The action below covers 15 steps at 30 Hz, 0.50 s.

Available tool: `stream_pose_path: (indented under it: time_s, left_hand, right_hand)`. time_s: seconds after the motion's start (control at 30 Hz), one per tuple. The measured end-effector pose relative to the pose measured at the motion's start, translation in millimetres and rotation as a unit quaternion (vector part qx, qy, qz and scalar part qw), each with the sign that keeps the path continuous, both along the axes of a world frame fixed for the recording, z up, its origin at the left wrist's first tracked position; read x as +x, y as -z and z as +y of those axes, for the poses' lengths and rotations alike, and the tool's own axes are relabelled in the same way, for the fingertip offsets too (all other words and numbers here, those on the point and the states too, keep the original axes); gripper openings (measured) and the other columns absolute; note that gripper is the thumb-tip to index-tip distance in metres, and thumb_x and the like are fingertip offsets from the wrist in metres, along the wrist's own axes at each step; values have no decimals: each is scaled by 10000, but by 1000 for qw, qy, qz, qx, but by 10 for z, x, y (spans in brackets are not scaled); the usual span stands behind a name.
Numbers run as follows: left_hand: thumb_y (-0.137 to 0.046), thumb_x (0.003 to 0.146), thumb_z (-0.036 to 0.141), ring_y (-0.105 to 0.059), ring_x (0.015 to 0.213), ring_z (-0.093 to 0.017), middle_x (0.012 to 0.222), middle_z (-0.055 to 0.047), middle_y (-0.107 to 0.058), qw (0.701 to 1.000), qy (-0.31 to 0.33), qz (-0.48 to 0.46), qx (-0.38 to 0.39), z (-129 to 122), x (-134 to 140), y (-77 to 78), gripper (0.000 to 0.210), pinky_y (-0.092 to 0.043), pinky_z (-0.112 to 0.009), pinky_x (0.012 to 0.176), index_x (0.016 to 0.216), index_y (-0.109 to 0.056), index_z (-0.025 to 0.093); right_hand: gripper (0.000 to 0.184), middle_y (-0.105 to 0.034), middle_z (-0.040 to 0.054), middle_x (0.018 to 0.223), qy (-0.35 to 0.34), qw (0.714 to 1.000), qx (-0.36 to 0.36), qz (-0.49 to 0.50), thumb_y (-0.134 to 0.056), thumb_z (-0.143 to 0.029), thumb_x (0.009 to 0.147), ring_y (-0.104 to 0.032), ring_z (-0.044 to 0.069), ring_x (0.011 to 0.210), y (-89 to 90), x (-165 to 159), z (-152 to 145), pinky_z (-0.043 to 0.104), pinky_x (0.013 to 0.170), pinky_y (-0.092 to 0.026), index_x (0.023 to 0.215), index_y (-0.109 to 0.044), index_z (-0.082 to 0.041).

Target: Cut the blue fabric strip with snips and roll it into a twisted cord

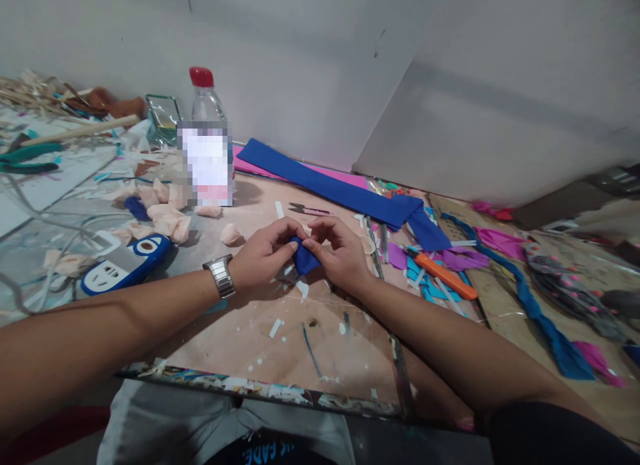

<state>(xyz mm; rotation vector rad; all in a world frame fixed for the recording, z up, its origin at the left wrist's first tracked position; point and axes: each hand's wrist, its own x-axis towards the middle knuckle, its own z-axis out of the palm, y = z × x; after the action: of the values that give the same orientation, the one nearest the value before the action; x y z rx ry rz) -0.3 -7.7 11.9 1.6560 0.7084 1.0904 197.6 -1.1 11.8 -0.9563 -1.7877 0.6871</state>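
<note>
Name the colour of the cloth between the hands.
The cloth is dark blue, shown in the head view.

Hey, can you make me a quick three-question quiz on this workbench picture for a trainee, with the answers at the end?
1. Multiple choice: what do the left hand and right hand hold between them?
a) the orange tool
b) a small blue piece of material
c) a white strip

2. True or false: the metal-banded watch is on the left wrist.

3. Fill in the blank: the cap on the clear bottle is ____ in colour.

Key: 1. b; 2. True; 3. red.
</note>
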Motion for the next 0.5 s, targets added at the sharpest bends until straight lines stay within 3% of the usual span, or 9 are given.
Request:
stream_pose_path:
  time_s: [0.37,0.5]
  left_hand:
    - [-563,982,207,-658,1096,-189,1154,-65,-681,996,54,-63,-31,39,1,47,178,-511,-345,963,1149,-622,226]
    - [-587,1000,288,-671,984,-164,1079,-56,-693,996,29,-55,-58,26,19,29,167,-527,-288,850,1150,-617,220]
  right_hand:
    - [311,-523,-28,758,21,998,-22,-54,-785,-466,867,-483,140,686,-29,4,15,284,671,-408,1001,-692,-202]
    - [342,-496,-38,757,12,998,-44,-31,-754,-470,891,-464,136,671,-12,-2,8,281,657,-399,1085,-658,-205]
